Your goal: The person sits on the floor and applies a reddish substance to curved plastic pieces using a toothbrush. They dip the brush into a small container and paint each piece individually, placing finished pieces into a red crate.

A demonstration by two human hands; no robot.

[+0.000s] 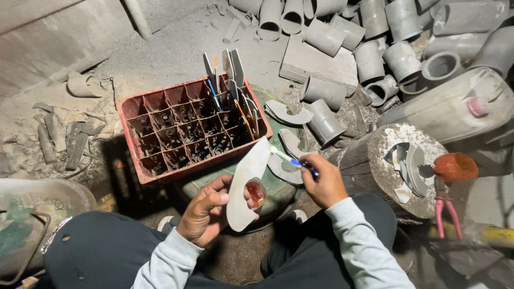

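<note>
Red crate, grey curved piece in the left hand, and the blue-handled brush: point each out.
red crate point(140, 172): head view, on its near left wall.
grey curved piece point(247, 167): head view, on its upper face.
blue-handled brush point(295, 162): head view, on the blue handle.

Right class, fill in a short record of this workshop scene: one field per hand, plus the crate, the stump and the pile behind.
left hand: holds a curved grey plastic piece and a small red-brown object
right hand: holds a blue-and-white pen, tip at the piece
red crate: divided cells, flat cut pieces upright in the far corner
wooden stump: cut pieces on top
grey pipe sections: heaped behind
</note>
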